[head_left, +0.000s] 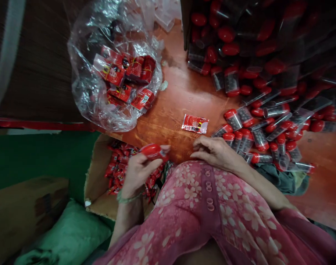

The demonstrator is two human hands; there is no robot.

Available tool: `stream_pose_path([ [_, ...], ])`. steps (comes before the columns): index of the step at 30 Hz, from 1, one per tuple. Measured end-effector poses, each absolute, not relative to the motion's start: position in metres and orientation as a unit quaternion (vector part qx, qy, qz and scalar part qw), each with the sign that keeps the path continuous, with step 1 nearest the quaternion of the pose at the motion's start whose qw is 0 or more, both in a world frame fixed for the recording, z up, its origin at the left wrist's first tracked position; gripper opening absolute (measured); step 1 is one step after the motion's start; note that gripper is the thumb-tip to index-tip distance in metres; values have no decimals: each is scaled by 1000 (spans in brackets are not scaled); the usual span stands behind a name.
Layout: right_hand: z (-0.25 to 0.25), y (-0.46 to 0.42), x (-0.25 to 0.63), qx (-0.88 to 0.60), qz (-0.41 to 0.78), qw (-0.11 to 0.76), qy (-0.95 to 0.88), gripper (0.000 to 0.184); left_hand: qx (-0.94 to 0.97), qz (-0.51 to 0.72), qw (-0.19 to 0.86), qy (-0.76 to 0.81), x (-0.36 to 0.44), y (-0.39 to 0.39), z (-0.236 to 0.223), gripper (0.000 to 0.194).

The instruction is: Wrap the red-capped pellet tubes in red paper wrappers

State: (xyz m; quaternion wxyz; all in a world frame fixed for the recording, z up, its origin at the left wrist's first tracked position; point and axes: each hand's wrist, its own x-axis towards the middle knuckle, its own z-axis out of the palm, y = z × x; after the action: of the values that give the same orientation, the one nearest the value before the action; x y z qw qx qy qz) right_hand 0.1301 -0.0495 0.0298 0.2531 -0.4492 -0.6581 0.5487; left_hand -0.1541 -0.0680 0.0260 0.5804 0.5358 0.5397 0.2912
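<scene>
Red is the object (pixel 152 150) the left fingers (pixel 150 166) grip; the right fingers (pixel 206 141) stand parted near a packet (pixel 195 123).

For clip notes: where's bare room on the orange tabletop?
Between the crinkled clear plastic bag and the flat red rectangular packet, and right of the crumpled dark cloth. Crowded: upper right, heaped with red-capped clear plastic tubes.

Left of the flat red packet (pixel 195 123) are a clear bag (pixel 86 106) and the left hand (pixel 139 171), holding a blurred red item (pixel 151 150); on the packet's near side, the right hand (pixel 217 151); on its right, red-capped tubes (pixel 260 140)
</scene>
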Motion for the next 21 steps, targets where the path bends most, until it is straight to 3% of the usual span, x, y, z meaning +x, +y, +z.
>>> stream_pose_path([
  [4,26,-47,146,-546,271,143,-780,21,663,130,352,647,-252,-94,29,19],
  [6,18,-44,149,-558,207,99,-797,26,702,22,215,678,-280,-100,30,17],
  [8,10,-42,148,-558,178,71,-807,26,718,-8,123,685,-282,-97,29,29],
  [11,1,-39,146,-553,150,46,-819,27,739,112,108,656,-237,-76,25,36],
  [14,0,-38,146,-544,137,35,-827,29,789,229,183,539,-161,-46,16,36],
  [17,0,-37,144,-544,115,34,-831,27,835,247,206,446,-91,-24,0,47],
  [21,4,-36,141,-538,93,44,-836,27,878,219,206,373,-45,-9,-23,36],
])
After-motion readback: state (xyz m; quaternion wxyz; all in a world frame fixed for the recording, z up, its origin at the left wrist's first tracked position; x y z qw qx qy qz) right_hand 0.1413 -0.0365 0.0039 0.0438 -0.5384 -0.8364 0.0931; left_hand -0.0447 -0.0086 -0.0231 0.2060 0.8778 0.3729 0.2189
